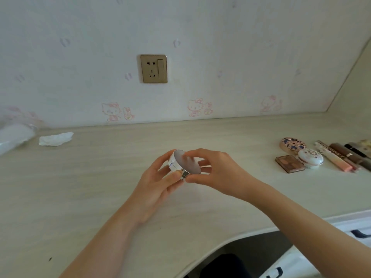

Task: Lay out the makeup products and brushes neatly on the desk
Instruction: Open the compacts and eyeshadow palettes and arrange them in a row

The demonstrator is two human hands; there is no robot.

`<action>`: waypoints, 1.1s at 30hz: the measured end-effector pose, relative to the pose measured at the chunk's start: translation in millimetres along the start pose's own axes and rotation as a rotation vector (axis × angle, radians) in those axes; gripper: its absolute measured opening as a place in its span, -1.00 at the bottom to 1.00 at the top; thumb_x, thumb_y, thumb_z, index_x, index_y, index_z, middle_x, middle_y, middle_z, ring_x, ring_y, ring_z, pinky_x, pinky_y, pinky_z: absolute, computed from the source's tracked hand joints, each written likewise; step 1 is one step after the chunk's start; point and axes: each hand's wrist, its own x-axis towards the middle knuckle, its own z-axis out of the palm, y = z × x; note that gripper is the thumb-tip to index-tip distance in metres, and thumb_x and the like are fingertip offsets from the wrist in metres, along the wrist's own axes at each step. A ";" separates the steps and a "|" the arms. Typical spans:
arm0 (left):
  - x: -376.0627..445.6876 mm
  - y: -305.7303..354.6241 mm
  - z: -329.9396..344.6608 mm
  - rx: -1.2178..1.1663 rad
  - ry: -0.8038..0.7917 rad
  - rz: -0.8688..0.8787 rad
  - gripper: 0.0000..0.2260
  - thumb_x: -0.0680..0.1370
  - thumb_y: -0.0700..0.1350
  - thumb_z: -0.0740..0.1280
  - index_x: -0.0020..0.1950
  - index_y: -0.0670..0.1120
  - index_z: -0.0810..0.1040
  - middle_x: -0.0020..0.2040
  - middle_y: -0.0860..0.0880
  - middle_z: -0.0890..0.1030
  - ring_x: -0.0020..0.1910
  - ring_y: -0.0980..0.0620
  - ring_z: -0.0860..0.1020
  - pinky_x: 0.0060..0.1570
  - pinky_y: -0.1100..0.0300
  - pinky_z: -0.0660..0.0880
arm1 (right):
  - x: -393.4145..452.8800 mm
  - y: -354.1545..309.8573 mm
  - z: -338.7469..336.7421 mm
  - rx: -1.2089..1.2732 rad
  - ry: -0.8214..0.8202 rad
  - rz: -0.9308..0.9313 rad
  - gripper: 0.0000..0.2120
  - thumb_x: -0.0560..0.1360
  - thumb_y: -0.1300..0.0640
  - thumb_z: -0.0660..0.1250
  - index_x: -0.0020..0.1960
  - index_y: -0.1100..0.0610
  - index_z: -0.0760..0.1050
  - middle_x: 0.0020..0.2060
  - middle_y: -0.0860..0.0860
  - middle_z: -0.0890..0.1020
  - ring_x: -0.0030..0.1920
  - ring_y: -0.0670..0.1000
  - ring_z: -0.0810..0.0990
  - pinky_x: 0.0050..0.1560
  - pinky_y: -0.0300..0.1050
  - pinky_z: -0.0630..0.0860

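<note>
- A pale wood-grain surface runs along a wall papered with faint pink cartoon cats; a brass-coloured wall socket sits above it.
- At the far left lie a crumpled tissue and a blurred clear plastic item whose nature cannot be told.
- At the far right a group of makeup is already set down: a patterned round compact, a white floral compact, a small brown eyeshadow palette and several tubes lying side by side.
- Over the middle of the surface both hands hold a round white compact tilted on edge, clear of the surface.
- The left hand grips it from below and behind, thumb and fingers curled round the rim.
- The right hand pinches the opposite rim, fingertips on the lid and the thumb beneath.
- Judged step: one product is in hand, being turned or checked before it is placed; much of the layout seems under way.
- The next move likely calls for levelling the compact, carrying it right, and setting it flat near the other compacts without nudging them.
</note>
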 end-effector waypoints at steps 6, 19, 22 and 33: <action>-0.1 -0.2 -4.8 0.035 -0.032 -0.005 -0.45 0.40 -0.28 0.44 0.36 0.01 0.47 0.24 -0.13 0.59 0.20 -0.12 0.57 0.11 0.07 0.54 | 9.6 -6.6 -3.5 -0.045 -0.117 0.007 -0.22 0.33 -0.03 0.53 0.43 -0.22 0.22 0.24 -0.24 0.44 0.12 -0.21 0.51 0.12 -0.23 0.53; -4.5 1.8 -1.6 0.118 -0.003 0.056 -0.39 0.30 -0.18 0.51 0.35 0.01 0.50 0.18 -0.16 0.62 0.14 -0.16 0.60 0.19 -0.10 0.49 | 9.6 -15.9 -5.8 -0.084 -0.085 -0.064 -0.36 0.21 -0.01 0.58 0.24 -0.22 0.45 0.08 -0.20 0.61 0.11 -0.12 0.57 0.09 -0.04 0.58; -4.1 3.1 -4.9 0.087 0.002 0.032 -0.34 0.28 -0.18 0.52 0.37 -0.01 0.47 0.18 -0.15 0.62 0.17 -0.16 0.59 0.18 -0.07 0.50 | 10.8 -13.6 -2.4 -0.037 -0.096 -0.080 -0.38 0.26 -0.01 0.55 0.26 -0.23 0.44 0.11 -0.25 0.59 0.15 -0.18 0.54 0.15 -0.08 0.55; -3.3 2.1 -3.5 0.170 -0.004 0.089 -0.36 0.23 -0.21 0.53 0.30 0.05 0.54 0.15 -0.16 0.64 0.11 -0.14 0.62 0.18 -0.07 0.48 | 8.0 -6.6 -5.6 -0.086 -0.136 -0.073 -0.39 0.28 -0.10 0.52 0.27 -0.25 0.36 0.14 -0.13 0.54 0.15 -0.04 0.54 0.09 -0.04 0.58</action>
